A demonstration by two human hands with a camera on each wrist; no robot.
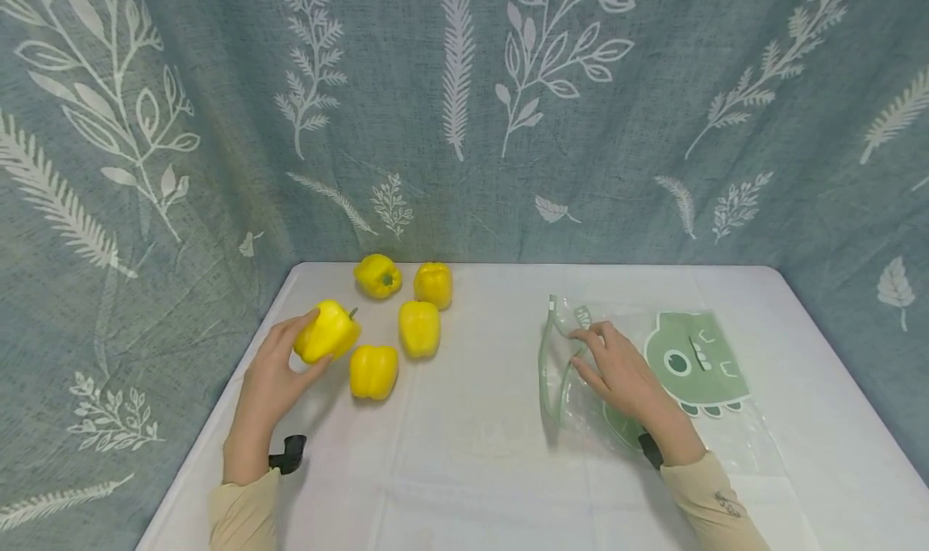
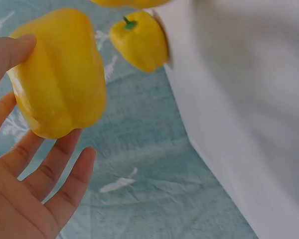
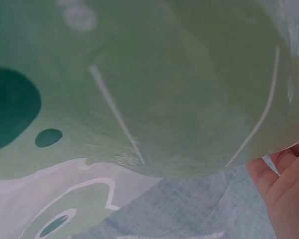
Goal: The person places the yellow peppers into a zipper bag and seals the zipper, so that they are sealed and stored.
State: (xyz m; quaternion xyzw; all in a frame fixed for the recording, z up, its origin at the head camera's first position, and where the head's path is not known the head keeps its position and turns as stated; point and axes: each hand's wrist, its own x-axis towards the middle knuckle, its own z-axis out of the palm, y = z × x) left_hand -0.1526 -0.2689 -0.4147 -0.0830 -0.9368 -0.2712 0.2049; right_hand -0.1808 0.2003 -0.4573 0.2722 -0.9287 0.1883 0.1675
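At the table (image 1: 479,486), the hands (image 1: 274,373) (image 1: 626,377) grip a glossy yellow pepper (image 1: 330,331) and green-printed bag (image 1: 700,365).

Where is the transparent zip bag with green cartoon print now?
In the head view, the transparent zip bag is on the right side of the white table, with the right hand at its green-edged opening.

On the table (image 1: 472,470), four peppers (image 1: 419,330) lie right of the left hand (image 1: 272,377) and its held pepper (image 1: 328,331), the bag (image 1: 704,373) lies farther right under the right hand (image 1: 620,373), and the curtain (image 1: 406,115) hangs behind.
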